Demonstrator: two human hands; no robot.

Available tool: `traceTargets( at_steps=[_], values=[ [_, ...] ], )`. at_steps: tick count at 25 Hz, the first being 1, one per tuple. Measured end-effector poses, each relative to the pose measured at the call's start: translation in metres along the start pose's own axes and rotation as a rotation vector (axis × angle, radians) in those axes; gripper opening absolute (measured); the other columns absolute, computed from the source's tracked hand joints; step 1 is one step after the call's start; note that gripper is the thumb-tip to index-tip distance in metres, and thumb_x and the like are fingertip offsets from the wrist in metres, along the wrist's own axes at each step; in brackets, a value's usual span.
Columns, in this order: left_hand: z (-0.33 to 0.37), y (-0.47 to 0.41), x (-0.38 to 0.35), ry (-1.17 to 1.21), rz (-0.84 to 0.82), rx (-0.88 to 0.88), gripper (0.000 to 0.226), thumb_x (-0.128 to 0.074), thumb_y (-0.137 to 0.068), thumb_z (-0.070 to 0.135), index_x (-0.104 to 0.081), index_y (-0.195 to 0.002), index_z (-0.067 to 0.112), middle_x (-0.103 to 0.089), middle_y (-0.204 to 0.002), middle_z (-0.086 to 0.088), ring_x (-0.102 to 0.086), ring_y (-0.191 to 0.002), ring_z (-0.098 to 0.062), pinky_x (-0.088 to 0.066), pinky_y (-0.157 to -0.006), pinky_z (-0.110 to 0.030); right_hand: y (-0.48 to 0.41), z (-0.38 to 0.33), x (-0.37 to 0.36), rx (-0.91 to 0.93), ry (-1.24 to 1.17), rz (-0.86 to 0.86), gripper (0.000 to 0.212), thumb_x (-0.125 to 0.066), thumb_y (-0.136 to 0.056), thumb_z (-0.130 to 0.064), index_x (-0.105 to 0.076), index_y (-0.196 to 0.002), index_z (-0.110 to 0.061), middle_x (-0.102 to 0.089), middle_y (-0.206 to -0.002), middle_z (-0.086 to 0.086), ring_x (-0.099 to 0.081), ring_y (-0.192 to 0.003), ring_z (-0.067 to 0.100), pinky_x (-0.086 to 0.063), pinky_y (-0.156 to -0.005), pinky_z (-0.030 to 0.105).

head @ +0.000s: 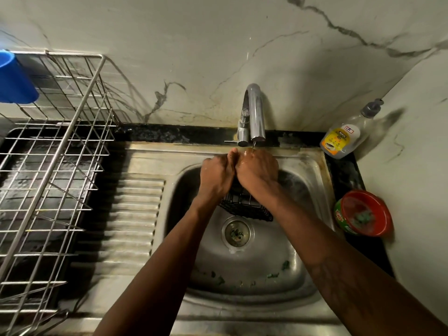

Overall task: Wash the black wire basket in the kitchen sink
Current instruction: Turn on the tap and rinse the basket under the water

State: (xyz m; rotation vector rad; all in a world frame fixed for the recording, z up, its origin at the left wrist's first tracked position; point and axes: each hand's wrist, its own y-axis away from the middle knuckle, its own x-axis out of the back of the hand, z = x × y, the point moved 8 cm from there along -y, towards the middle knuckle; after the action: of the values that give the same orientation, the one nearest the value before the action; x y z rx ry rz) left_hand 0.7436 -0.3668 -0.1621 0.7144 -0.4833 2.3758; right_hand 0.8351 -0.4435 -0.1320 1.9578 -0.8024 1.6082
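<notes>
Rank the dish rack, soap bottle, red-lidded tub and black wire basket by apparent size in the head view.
1. dish rack, by far largest.
2. soap bottle and red-lidded tub look alike; not ranked.
3. black wire basket, smallest as seen, though the left hand and right hand hide part, so unsure.

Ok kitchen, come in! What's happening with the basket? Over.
Fingers of left hand and right hand curled on the black wire basket, held over the sink. Thin trickle from tap onto right hand. Nothing in the way.
</notes>
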Motion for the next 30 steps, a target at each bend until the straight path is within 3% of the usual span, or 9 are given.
traceTargets(
  at_steps=[5, 7, 9, 13, 17, 21, 24, 27, 30],
  values=[
    [-0.060, 0.026, -0.008, 0.204, 0.142, 0.458, 0.054, -0.055, -0.103, 0.041, -0.060, -0.055, 0.018, -0.063, -0.055, -0.003, -0.059, -0.051, -0.016, -0.050, -0.054, -0.028, 0.013, 0.008, -0.016, 0.060, -0.526, 0.094, 0.060, -0.039, -0.105, -0.053, -0.068, -0.069, -0.014, -0.067, -0.064, 0.000, -0.060, -0.056, 0.012, -0.044, -0.059, 0.026],
    [-0.075, 0.037, -0.011, 0.325, 0.178, 0.559, 0.045, -0.058, -0.102, 0.039, -0.066, -0.064, 0.018, -0.069, -0.063, -0.002, -0.066, -0.059, -0.014, -0.056, -0.055, -0.026, 0.025, 0.011, -0.033, 0.118, -0.500, 0.026, 0.067, -0.034, -0.105, -0.057, -0.062, -0.061, -0.016, -0.061, -0.054, -0.005, -0.057, -0.048, 0.006, -0.043, -0.054, 0.024],
    [-0.063, 0.036, -0.022, 0.386, 0.105, 0.497, 0.047, -0.057, -0.103, 0.041, -0.066, -0.063, 0.018, -0.068, -0.061, 0.001, -0.065, -0.055, -0.011, -0.053, -0.051, -0.022, 0.028, 0.015, -0.042, 0.103, -0.364, 0.023, 0.073, -0.026, -0.105, -0.060, -0.060, -0.056, -0.017, -0.058, -0.052, -0.008, -0.053, -0.046, 0.002, -0.041, -0.055, 0.021],
    [-0.051, 0.025, -0.028, 0.416, 0.106, 0.489, 0.056, -0.050, -0.100, 0.052, -0.071, -0.070, 0.010, -0.072, -0.070, -0.011, -0.070, -0.063, -0.025, -0.057, -0.060, -0.039, 0.009, 0.002, -0.050, 0.024, -0.339, 0.044, 0.074, -0.022, -0.107, -0.055, -0.068, -0.067, -0.013, -0.063, -0.057, -0.003, -0.055, -0.048, 0.007, -0.039, -0.051, 0.023],
    [-0.079, 0.026, -0.008, 0.385, 0.177, 0.553, 0.040, -0.057, -0.102, 0.036, -0.070, -0.072, 0.013, -0.072, -0.072, -0.003, -0.069, -0.068, -0.012, -0.060, -0.069, -0.033, 0.022, 0.003, -0.070, 0.222, -0.299, 0.034, 0.066, -0.020, -0.108, -0.050, -0.074, -0.086, -0.020, -0.075, -0.080, 0.001, -0.069, -0.072, 0.019, -0.051, -0.071, 0.033],
    [-0.079, 0.029, 0.004, 0.337, 0.219, 0.545, 0.043, -0.057, -0.103, 0.030, -0.063, -0.066, 0.007, -0.061, -0.063, 0.001, -0.057, -0.053, 0.000, -0.050, -0.057, -0.020, 0.017, 0.083, -0.080, -0.254, -0.213, -0.074, 0.074, -0.021, -0.108, -0.053, -0.064, -0.063, -0.012, -0.062, -0.064, 0.009, -0.061, -0.066, 0.027, -0.040, -0.065, 0.031],
    [-0.081, 0.022, -0.004, 0.344, 0.200, 0.568, 0.048, -0.055, -0.102, 0.031, -0.065, -0.064, 0.002, -0.063, -0.059, -0.001, -0.057, -0.053, -0.010, -0.050, -0.060, -0.032, 0.011, 0.012, -0.071, -0.086, -0.219, -0.060, 0.077, -0.017, -0.108, -0.053, -0.066, -0.063, -0.013, -0.062, -0.058, 0.004, -0.057, -0.055, 0.020, -0.040, -0.059, 0.027],
    [-0.095, 0.025, -0.006, 0.328, 0.166, 0.590, 0.046, -0.056, -0.099, 0.031, -0.065, -0.059, 0.010, -0.066, -0.059, 0.001, -0.059, -0.054, -0.008, -0.048, -0.061, -0.029, 0.027, -0.037, -0.070, 0.151, -0.142, -0.030, 0.068, -0.023, -0.109, -0.047, -0.073, -0.077, -0.014, -0.073, -0.074, 0.007, -0.068, -0.071, 0.025, -0.042, -0.073, 0.033],
    [-0.108, 0.032, 0.005, 0.362, 0.207, 0.598, 0.036, -0.060, -0.099, 0.035, -0.075, -0.082, 0.007, -0.073, -0.079, -0.005, -0.067, -0.072, -0.013, -0.052, -0.066, -0.027, 0.020, 0.041, -0.077, -0.025, -0.100, -0.134, 0.079, -0.015, -0.107, -0.056, -0.070, -0.072, -0.013, -0.064, -0.065, 0.006, -0.069, -0.074, 0.028, -0.033, -0.065, 0.030]
  ],
)
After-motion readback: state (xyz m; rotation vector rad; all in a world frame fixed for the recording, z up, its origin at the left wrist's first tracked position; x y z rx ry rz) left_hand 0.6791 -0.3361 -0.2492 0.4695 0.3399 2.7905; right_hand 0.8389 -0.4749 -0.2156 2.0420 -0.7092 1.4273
